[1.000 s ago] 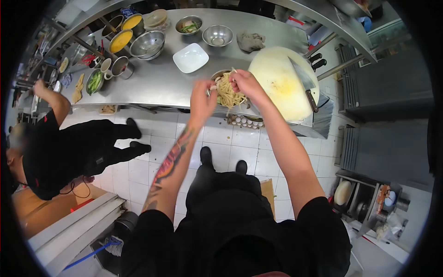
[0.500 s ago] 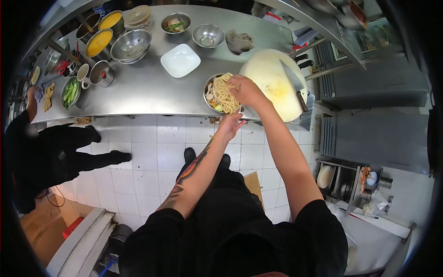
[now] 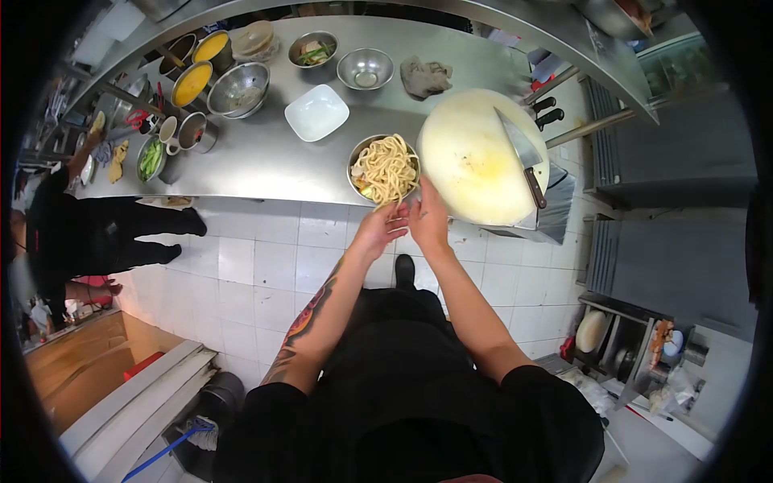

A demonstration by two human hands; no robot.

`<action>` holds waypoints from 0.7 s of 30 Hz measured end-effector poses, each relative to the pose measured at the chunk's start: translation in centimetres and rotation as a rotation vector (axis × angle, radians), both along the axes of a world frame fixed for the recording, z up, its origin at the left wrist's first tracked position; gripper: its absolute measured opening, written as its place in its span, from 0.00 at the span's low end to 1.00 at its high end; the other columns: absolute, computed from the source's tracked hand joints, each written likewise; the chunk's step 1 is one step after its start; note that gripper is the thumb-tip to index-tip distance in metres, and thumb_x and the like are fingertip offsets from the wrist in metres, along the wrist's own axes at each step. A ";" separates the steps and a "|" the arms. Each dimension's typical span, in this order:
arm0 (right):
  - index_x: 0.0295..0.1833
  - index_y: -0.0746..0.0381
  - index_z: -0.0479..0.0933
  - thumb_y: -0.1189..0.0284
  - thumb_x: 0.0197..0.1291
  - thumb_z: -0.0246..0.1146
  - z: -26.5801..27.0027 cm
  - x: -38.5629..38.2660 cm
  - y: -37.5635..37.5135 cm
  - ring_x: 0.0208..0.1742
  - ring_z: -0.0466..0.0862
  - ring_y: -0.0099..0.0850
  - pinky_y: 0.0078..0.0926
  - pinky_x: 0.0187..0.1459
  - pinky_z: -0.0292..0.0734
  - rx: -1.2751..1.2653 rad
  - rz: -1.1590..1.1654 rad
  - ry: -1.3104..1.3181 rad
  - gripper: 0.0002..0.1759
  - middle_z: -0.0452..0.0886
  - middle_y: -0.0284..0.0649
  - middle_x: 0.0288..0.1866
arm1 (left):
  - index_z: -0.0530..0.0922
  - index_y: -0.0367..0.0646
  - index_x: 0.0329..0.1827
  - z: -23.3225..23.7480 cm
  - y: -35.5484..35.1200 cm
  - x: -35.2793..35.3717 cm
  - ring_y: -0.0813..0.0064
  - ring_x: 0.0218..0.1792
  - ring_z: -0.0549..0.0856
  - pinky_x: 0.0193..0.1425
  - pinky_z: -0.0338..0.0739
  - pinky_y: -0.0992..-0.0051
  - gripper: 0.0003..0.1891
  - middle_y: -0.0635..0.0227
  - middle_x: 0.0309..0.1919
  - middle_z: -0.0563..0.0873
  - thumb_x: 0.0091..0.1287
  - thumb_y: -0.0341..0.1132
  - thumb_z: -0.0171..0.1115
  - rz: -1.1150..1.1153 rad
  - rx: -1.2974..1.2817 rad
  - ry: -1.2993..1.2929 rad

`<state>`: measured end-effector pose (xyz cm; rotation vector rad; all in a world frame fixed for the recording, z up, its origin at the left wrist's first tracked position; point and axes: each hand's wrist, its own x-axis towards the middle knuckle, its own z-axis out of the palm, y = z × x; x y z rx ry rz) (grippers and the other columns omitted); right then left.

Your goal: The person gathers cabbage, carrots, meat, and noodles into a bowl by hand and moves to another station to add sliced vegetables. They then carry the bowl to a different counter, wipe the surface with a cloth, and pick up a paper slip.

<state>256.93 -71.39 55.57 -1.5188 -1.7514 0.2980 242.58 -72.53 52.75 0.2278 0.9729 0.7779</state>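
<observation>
A metal bowl (image 3: pixel 352 175) heaped with thick pale noodles (image 3: pixel 388 167) stands at the counter's front edge, with bits of meat and greens showing at its left side. My left hand (image 3: pixel 382 229) is just in front of the bowl, palm partly turned up and fingers apart. Beside it, my right hand (image 3: pixel 427 213) reaches up along the bowl's near right rim with its fingers stretched out. Neither hand has noodles in it. To the right, a large round cutting board (image 3: pixel 459 153) carries a cleaver (image 3: pixel 523 149).
Behind the noodles are a white square bowl (image 3: pixel 316 113), a metal bowl (image 3: pixel 365 70) and a crumpled grey cloth (image 3: pixel 426 78). Pots of yellow liquid (image 3: pixel 192 84) and a bowl of cut greens (image 3: pixel 150 158) stand left. A person in black (image 3: pixel 105 233) works at the far left.
My right hand has come off the noodles and down to the bowl's near right side. The noodles now spread over more of the bowl. The person at left has shifted position.
</observation>
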 end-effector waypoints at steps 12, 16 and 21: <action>0.64 0.63 0.72 0.78 0.59 0.64 -1.6 -0.7 0.7 0.34 0.85 0.49 0.42 0.38 0.80 -0.320 -0.111 0.316 0.26 0.85 0.48 0.33 | 0.79 0.36 0.40 5.7 6.3 -6.4 0.44 0.36 0.85 0.40 0.79 0.52 0.13 0.49 0.35 0.84 0.68 0.39 0.64 -0.360 0.953 1.541; 0.50 0.58 0.80 0.75 0.59 0.66 5.4 -0.8 4.2 0.40 0.85 0.45 0.44 0.40 0.79 -0.185 0.047 0.028 0.13 0.84 0.41 0.33 | 0.78 0.34 0.42 4.9 9.3 -6.6 0.46 0.40 0.84 0.45 0.78 0.52 0.10 0.50 0.39 0.83 0.67 0.34 0.63 -0.204 1.080 1.385; 0.58 0.59 0.79 0.74 0.63 0.63 2.4 -2.7 8.4 0.62 0.79 0.48 0.47 0.57 0.76 -0.005 0.278 -0.122 0.17 0.83 0.48 0.57 | 0.75 0.35 0.65 2.2 9.5 -5.3 0.45 0.66 0.75 0.69 0.71 0.59 0.21 0.44 0.62 0.78 0.69 0.28 0.57 -0.023 1.373 1.135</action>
